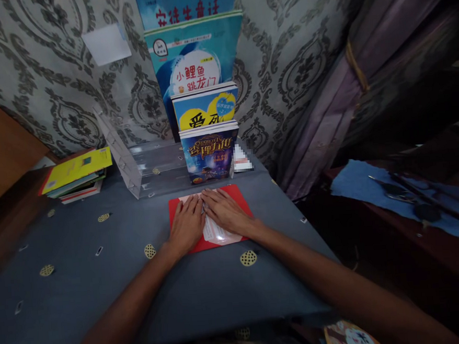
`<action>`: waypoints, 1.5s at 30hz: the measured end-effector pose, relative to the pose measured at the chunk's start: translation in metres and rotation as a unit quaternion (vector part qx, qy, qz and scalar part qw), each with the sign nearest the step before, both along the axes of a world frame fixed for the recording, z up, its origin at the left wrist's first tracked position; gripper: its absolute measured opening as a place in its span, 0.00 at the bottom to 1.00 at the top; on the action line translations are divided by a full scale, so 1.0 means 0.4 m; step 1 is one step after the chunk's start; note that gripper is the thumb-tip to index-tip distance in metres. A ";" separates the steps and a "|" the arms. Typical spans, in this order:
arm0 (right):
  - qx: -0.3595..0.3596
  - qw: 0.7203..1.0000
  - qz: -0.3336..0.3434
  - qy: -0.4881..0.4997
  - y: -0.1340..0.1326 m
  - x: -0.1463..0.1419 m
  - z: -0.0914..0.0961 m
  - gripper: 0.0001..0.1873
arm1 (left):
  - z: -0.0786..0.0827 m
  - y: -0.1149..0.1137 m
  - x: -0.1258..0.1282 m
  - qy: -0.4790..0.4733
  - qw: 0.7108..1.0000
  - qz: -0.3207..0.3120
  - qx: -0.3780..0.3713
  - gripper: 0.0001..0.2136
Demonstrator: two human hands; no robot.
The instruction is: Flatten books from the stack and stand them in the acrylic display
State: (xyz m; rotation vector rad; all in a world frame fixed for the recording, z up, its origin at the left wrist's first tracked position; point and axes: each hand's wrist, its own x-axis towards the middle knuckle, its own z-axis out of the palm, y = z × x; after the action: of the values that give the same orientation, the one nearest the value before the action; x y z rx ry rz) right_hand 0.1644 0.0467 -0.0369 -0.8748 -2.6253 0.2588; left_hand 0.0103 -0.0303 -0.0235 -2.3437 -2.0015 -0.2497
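A red book (237,200) with a white panel on its cover lies flat on the dark blue tablecloth (115,285). My left hand (186,221) rests palm down on its left half, fingers stretched out flat. My right hand (226,210) lies flat on its right half, fingers extended, touching the left hand at the middle. Just behind the red book stands a clear acrylic rack (134,163) with several books upright in tiers, the front one dark blue (209,152), a yellow and blue one (205,108) behind it.
A stack of books with a yellow cover (78,172) on top lies at the back left. Patterned wallpaper (42,75) backs the table. A purple curtain (349,90) hangs at the right, beside a lower surface with a blue cloth (372,185).
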 end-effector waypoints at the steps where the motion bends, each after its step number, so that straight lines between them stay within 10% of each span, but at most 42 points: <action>1: 0.002 1.000 -0.002 -0.006 -0.001 0.004 0.003 0.25 | -0.001 0.001 0.003 0.000 1.000 -0.001 0.002 0.23; 26: 0.003 1.000 0.009 0.000 0.039 0.089 -0.011 0.25 | 0.009 0.026 0.089 -0.012 1.000 -0.011 0.002 0.23; 45: 0.008 1.000 0.003 -0.004 0.038 0.092 -0.007 0.25 | 0.037 -0.006 -0.018 0.044 0.998 0.048 0.005 0.21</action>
State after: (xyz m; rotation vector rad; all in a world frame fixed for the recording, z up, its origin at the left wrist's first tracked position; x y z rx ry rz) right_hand 0.2013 0.0618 -0.0397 -0.8654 -2.6330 0.2353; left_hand 0.0032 -0.0326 -0.0087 -2.2044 -2.0581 -0.1479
